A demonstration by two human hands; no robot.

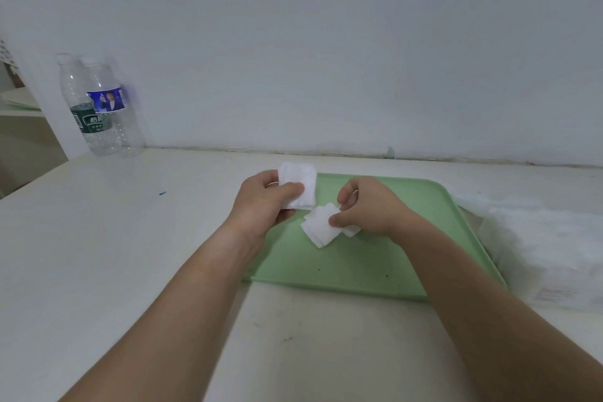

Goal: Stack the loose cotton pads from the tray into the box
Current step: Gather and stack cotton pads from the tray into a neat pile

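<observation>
- Two batches are showing: left grip (257, 206) is clasping a gathered stack of pads (298, 179) over the tray's (359, 264) far edge.
- Right grip (365, 209) is pinching the loose pads (318, 228) lying on the tray.
- No box is showing clearly; boxing is seemingly remaining.

White table (98, 238): green tray (359, 264) centre, two plastic bottles (104, 114) far left, white wrapper (548, 238), perhaps, right.

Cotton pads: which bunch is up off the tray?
The bunch in the left hand, raised above the tray. The other bunch lies on the tray, pinched by the right hand.
</observation>
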